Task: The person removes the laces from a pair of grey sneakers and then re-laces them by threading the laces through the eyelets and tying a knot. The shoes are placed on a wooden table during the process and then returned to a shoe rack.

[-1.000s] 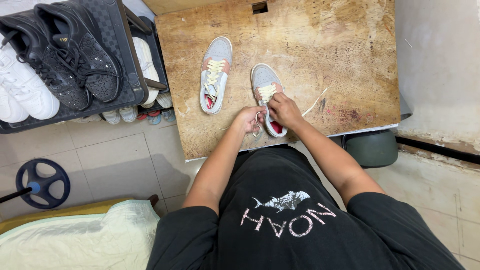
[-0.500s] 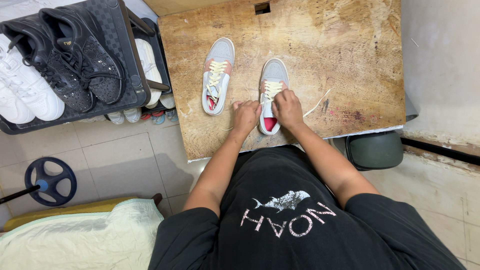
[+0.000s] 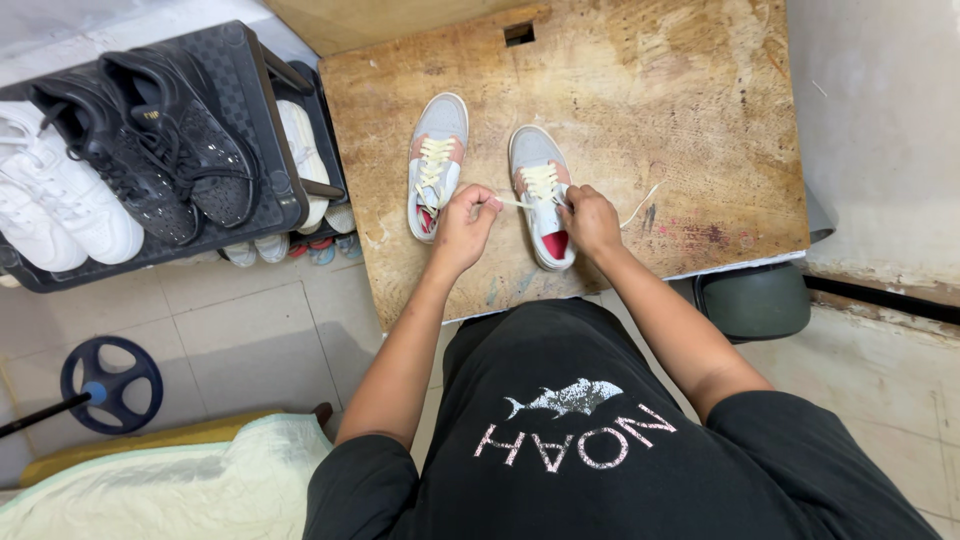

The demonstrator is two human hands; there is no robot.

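The left hand (image 3: 466, 222) pinches a cream shoelace (image 3: 516, 203) pulled taut from the right grey sneaker (image 3: 541, 193); the right hand (image 3: 590, 217) grips the lace at the shoe's tongue. The matching left sneaker (image 3: 436, 162) lies at ten o'clock on the wooden board (image 3: 690, 120), a shoe rack (image 3: 262, 130) at nine.

No packages, signs or screens are seen. One small label is made out on the tongue of the nearer black shoe (image 3: 190, 150) on the rack (image 3: 270, 140) at upper left: a tiny pale patch, too small for detail. A printed mark is borne on the front of the black shirt (image 3: 570, 430): a whitish fish shape above a row of pale letters.
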